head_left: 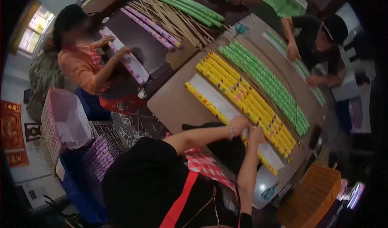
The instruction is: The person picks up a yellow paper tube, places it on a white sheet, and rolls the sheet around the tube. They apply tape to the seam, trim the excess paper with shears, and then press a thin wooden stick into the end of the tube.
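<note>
A long yellow patterned sheet (204, 102) with a white underside lies across the table in front of me, one edge folded or rolled. My left hand (238, 125), with a bracelet at the wrist, is closed at the middle of this sheet. Right beside it, my right hand (255, 134) is also closed, with its fingertips pinched at the sheet. Fine detail between the fingers is too small to make out. Several finished-looking yellow rolls (242, 96) lie side by side just beyond my hands.
Several green rolls (266, 82) lie beyond the yellow ones. A person (87, 66) at left handles a pink patterned strip (128, 62); another person (319, 46) at right handles a green strip (299, 64). A pink basket (66, 115) and purple rolls (103, 157) are at lower left; a wooden stool (311, 195) at lower right.
</note>
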Available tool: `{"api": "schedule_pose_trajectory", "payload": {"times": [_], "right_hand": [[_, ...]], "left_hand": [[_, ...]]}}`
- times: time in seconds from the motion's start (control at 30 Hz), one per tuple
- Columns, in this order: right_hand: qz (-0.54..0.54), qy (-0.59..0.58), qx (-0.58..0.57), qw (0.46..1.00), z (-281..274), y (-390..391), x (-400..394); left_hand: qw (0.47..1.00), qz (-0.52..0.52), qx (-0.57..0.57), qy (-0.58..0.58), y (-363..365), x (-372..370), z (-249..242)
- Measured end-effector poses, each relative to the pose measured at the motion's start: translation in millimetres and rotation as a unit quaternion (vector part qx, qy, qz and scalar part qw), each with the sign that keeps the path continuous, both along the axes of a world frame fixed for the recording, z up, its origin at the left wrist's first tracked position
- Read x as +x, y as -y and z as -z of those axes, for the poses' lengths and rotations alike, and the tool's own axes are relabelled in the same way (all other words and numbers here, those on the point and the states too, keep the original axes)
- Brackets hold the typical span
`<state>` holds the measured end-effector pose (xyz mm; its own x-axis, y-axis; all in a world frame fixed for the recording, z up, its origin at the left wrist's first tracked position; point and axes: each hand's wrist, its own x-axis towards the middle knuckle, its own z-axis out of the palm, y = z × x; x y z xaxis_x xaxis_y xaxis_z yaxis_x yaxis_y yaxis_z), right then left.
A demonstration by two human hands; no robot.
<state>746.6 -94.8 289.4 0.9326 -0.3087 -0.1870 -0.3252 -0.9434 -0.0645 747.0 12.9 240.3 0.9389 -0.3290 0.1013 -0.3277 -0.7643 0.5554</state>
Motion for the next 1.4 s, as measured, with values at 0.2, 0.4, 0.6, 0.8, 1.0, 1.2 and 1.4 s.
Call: {"api": "schedule_pose_trajectory", "payload": {"times": [0.2, 0.4, 0.6, 0.8, 1.0, 1.2, 1.4], "right_hand": [[0.008, -0.028, 0.043, 0.999, 5, 7, 2], [0.042, -0.064, 0.037, 0.996, -3, 3, 2], [0.042, -0.06, 0.035, 0.997, 7, 4, 3], [0.049, 0.021, 0.066, 0.996, 13, 6, -3], [0.023, -0.009, 0.077, 0.997, 6, 23, -6], [0.005, -0.035, 0.185, 0.982, -5, 65, -15], [0.01, -0.016, 0.166, 0.986, -5, 135, -40]], "left_hand": [[0.997, 0.027, 0.009, -0.069, -28, -10, -25], [0.998, 0.049, -0.029, -0.021, -30, -2, -28], [0.99, 0.1, -0.099, -0.002, -7, 5, -12], [0.979, 0.176, -0.101, -0.013, -5, 12, -13], [0.975, 0.204, -0.084, -0.006, -3, 11, -34], [0.98, 0.199, -0.004, 0.01, -5, 13, -19], [0.979, 0.202, 0.02, 0.001, -5, 14, -20]]}}
